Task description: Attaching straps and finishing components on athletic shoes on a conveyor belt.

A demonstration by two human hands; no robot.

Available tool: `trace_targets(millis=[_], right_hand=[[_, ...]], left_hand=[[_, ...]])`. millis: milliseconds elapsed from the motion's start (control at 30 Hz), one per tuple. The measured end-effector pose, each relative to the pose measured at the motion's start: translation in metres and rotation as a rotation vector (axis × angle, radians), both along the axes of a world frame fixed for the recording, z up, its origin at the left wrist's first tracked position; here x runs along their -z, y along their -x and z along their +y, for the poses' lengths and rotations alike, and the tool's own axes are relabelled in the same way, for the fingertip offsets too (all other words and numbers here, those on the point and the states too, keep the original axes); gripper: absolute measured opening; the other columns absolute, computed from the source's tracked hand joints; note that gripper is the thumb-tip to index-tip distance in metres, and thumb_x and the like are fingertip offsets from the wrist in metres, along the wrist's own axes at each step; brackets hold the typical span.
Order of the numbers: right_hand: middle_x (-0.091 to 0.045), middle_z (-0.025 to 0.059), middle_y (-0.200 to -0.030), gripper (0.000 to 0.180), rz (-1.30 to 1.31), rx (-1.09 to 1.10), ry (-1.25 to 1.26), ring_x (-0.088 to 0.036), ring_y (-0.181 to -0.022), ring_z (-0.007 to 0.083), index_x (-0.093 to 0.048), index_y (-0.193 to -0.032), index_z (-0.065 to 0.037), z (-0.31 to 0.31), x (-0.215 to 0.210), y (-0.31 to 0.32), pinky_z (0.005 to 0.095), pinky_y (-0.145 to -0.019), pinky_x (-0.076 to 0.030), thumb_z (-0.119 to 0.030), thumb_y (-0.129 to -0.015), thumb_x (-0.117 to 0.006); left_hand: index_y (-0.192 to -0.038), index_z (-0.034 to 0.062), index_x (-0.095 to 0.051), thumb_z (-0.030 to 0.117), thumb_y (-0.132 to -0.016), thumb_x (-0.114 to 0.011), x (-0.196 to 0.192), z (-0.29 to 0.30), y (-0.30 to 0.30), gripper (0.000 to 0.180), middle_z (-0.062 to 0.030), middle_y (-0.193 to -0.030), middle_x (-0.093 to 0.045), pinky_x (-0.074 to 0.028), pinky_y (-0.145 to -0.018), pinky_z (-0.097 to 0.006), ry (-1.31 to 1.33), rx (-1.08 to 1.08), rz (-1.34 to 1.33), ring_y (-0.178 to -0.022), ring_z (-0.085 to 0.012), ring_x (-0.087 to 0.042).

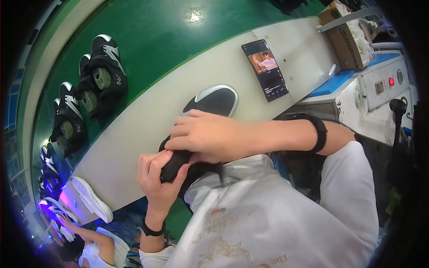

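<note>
A black shoe (207,105) with a silver-trimmed toe lies on the pale bench in front of me, its toe pointing away and to the right. Around its heel end, my left hand (157,177) is closed, thumb on one side and fingers on the other. My right hand (203,136) reaches across from the right and grips the collar area, fingers curled over the far side. Both hands nearly touch. Much of the shoe's middle is hidden beneath the right hand, so I cannot see its opening.
A lit phone (265,70) lies on the bench (147,111). White soles (91,198) rest at its left end, near another person's arm (96,236). Several black shoes (102,73) line the far side. On the right stand a machine (364,91) and a cardboard box (342,40).
</note>
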State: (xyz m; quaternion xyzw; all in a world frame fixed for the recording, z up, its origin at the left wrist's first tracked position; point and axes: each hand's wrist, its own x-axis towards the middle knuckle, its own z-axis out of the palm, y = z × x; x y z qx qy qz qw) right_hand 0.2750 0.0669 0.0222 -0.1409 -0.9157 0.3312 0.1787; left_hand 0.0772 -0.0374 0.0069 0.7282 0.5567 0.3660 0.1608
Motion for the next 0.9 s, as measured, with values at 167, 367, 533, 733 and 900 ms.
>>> trace_targets(millis=[167, 367, 533, 733, 900], right_hand=[[-0.062, 0.0075, -0.111, 0.037, 0.060, 0.025, 0.120, -0.057, -0.102, 0.0251, -0.064, -0.113, -0.006, -0.002, -0.035, -0.057, 0.0367, -0.086, -0.048, 0.002, -0.078, -0.069], [-0.068, 0.0035, -0.083, 0.015, 0.315, 0.191, 0.456, -0.063, -0.076, 0.0219, -0.071, -0.087, -0.007, -0.012, -0.046, -0.041, 0.0316, -0.065, -0.050, -0.003, -0.074, -0.078], [-0.067, 0.0113, -0.071, 0.020, 0.054, 0.362, 0.638, -0.063, -0.067, 0.0197, -0.066, -0.080, 0.000, 0.033, -0.018, 0.026, 0.0332, -0.059, -0.048, -0.010, -0.071, -0.081], [-0.062, 0.0098, -0.067, 0.021, -0.111, 0.232, 0.746, -0.057, -0.062, 0.0198, -0.060, -0.072, 0.000, 0.046, 0.018, 0.046, 0.0355, -0.060, -0.046, -0.009, -0.072, -0.079], [-0.062, 0.0111, -0.066, 0.019, -0.134, 0.236, 0.805, -0.057, -0.062, 0.0243, -0.059, -0.071, -0.001, 0.044, 0.030, 0.054, 0.0389, -0.060, -0.046, -0.008, -0.072, -0.077]], left_hand=[[-0.099, 0.0072, -0.065, 0.012, -0.065, -0.084, -0.006, 0.006, -0.005, 0.039, -0.0066, -0.093, -0.064, -0.048, -0.074, -0.038, -0.064, -0.015, 0.080, -0.085, -0.0279, -0.056], [-0.098, 0.0081, -0.065, 0.011, -0.062, -0.083, -0.003, 0.009, -0.005, 0.040, -0.0067, -0.092, -0.063, -0.048, -0.074, -0.038, -0.083, 0.007, 0.087, -0.085, -0.0291, -0.057], [-0.097, 0.0081, -0.064, 0.014, -0.062, -0.083, -0.003, 0.014, -0.005, 0.040, -0.0074, -0.091, -0.062, -0.050, -0.071, -0.038, -0.111, 0.138, 0.115, -0.082, -0.0292, -0.058], [-0.094, 0.0046, -0.060, 0.011, -0.064, -0.081, -0.001, 0.018, -0.010, 0.037, -0.0115, -0.090, -0.061, -0.049, -0.073, -0.040, -0.102, 0.159, 0.055, -0.080, -0.0306, -0.057], [-0.100, 0.0048, -0.059, 0.012, -0.068, -0.080, 0.003, 0.016, -0.013, 0.039, -0.0132, -0.093, -0.063, -0.050, -0.073, -0.041, -0.169, 0.133, 0.018, -0.082, -0.0324, -0.059]])
